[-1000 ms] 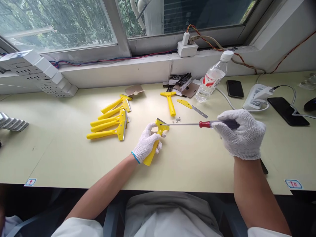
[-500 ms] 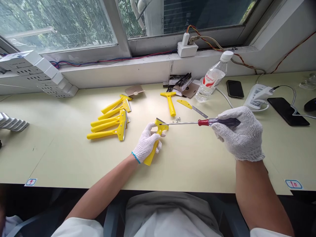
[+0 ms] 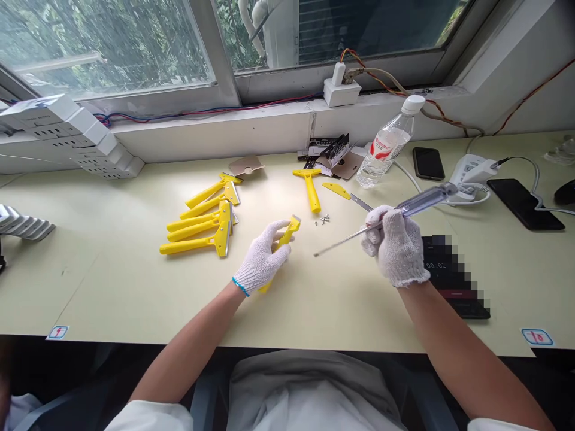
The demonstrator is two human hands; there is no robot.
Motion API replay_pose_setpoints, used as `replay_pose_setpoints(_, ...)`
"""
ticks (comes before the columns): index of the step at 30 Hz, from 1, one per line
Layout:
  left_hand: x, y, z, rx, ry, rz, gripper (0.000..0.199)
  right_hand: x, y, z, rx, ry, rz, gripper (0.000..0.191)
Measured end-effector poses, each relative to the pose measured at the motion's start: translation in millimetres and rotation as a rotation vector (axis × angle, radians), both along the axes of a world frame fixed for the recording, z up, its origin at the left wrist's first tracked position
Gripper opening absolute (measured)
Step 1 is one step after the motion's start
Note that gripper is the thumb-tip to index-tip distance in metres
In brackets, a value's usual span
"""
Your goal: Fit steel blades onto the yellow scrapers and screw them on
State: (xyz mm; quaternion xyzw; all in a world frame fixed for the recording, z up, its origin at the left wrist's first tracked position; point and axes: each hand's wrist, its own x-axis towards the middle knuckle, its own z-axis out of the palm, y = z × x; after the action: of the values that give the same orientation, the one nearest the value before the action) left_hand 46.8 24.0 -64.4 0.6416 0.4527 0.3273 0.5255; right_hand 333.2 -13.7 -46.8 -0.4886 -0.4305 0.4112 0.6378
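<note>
My gloved left hand (image 3: 264, 256) holds a yellow scraper (image 3: 287, 233) by its handle, the head turned edge-on and pointing away from me. In my gloved right hand (image 3: 398, 245) is a screwdriver (image 3: 424, 202) with a clear purple handle, its shaft aimed left and down, the tip apart from the scraper. Beyond the hands lie several small screws (image 3: 325, 219) and a second yellow scraper (image 3: 309, 188). A utility knife with a yellow handle (image 3: 336, 190) rests near the right hand, its blade end partly hidden behind that hand.
Several yellow scrapers (image 3: 197, 230) lie in a row to the left. At the back stand a water bottle (image 3: 387, 143) and opened black boxes (image 3: 332, 152). Phones (image 3: 427, 163), a power strip (image 3: 467, 170) and a dark tablet-like device (image 3: 462, 299) are on the right. White boxes (image 3: 85, 137) are stacked left.
My right hand has moved left and toward me, and the screwdriver has left the scraper and tilted, tip down. The left hand has turned the scraper edge-on. The dark device is now uncovered.
</note>
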Motion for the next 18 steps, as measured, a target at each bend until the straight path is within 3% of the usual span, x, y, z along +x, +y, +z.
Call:
replay_pose_setpoints(4,-17,9,5.2,0.299,0.316,0.114,0.051,13,6,-0.9,-0.151,-0.624,-0.066,0.061)
replay_pose_setpoints(8,-29,18,0.7,0.501,0.812,0.111,0.047,6,15,-10.4,-0.266,-1.161,-0.008,0.048)
replay_pose_setpoints(13,-40,30,-1.8,0.54,1.118,0.173,0.048,-5,28,-34.2,-0.326,-1.355,-0.113,0.039)
replay_pose_setpoints(18,-52,39,4.2,0.431,1.209,0.291,0.043,7,37,-45.1,-0.328,-1.368,-0.153,0.043)
